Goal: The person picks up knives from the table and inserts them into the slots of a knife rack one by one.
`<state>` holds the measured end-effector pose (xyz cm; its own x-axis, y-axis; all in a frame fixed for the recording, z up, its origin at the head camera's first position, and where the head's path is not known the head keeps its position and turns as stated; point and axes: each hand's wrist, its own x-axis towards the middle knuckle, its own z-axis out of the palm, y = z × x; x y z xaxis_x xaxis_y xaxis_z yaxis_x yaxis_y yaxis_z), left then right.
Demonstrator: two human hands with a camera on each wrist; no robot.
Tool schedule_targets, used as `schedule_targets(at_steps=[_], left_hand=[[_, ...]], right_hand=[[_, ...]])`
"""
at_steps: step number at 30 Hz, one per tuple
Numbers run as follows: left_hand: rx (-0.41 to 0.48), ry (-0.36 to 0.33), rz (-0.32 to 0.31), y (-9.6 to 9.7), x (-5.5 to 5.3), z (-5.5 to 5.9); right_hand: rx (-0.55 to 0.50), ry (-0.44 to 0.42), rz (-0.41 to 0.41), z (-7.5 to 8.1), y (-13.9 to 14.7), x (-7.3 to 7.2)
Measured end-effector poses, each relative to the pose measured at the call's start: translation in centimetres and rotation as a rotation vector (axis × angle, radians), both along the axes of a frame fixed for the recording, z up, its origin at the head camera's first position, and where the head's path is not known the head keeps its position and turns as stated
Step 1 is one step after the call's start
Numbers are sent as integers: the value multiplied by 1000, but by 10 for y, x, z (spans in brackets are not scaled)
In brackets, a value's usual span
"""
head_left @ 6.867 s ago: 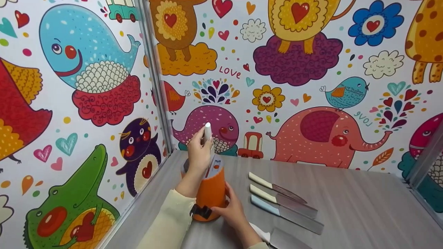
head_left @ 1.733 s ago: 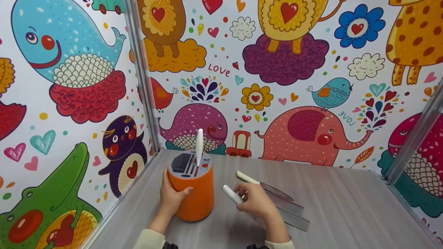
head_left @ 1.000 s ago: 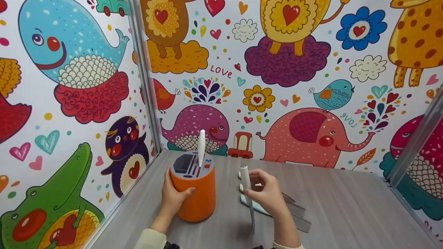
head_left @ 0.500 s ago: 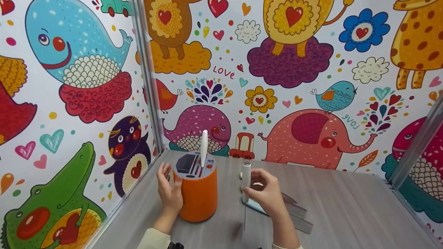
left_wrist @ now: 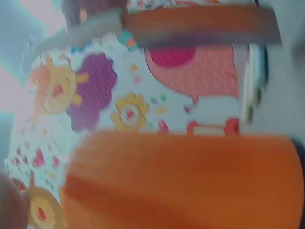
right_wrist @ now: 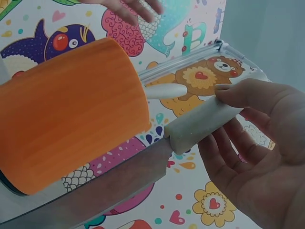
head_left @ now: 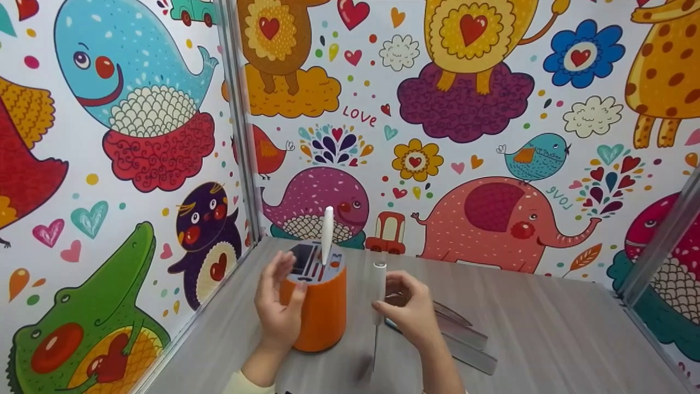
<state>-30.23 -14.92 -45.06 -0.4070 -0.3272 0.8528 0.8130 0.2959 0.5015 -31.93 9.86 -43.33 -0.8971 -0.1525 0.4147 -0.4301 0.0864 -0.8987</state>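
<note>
My right hand [head_left: 413, 312] pinches the pale handle of a kitchen knife [head_left: 379, 290] between thumb and fingers. Its handle is up and its blade points down, almost edge-on in the head view; the right wrist view shows the broad flat blade [right_wrist: 119, 183]. Just left of it stands an orange knife block [head_left: 322, 317] with a grey slotted top. One white-handled tool [head_left: 327, 232] stands upright in a slot, its lower part hidden. My left hand [head_left: 279, 306] is beside the block's left side, fingers extended; the right wrist view shows those fingers [right_wrist: 136, 9] apart from it.
On the grey wood-grain table [head_left: 536, 328], several knives [head_left: 470, 358] lie right of my right hand, which hides their handles in the head view. Cartoon-printed walls [head_left: 437, 137] close off the left and back, with a metal corner strip [head_left: 240, 120] behind the block.
My left hand let go of the white handle in the block, then held the block's side and released it. My right hand left the block, picked up the knife, turned it upright and brought it leftward.
</note>
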Motion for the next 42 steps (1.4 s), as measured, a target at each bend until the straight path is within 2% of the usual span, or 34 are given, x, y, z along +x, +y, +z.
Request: schedule_targets(at_steps=[2, 6, 10, 14, 19, 24, 32, 42], left_hand=[[-22, -44, -84, 8, 9, 5], [-59, -191, -186, 25, 25, 11], [-62, -346, -261, 38, 36, 14], [-80, -473, -319, 44, 41, 15], [-117, -521, -325, 47, 41, 12], [-102, -558, -308, 49, 41, 10], [-61, -570, -341, 51, 38, 9], [-62, -596, -315, 52, 39, 9]], right_hand=[[10, 1, 0, 0, -4, 1], [38, 3, 5, 0, -13, 4], [39, 22, 21, 1, -24, 10], [6, 62, 41, 1, -33, 15], [18, 100, 43, -1, -41, 18], [46, 126, 21, -2, -45, 20], [46, 178, 26, -4, -53, 22], [29, 185, 25, -6, -58, 24]])
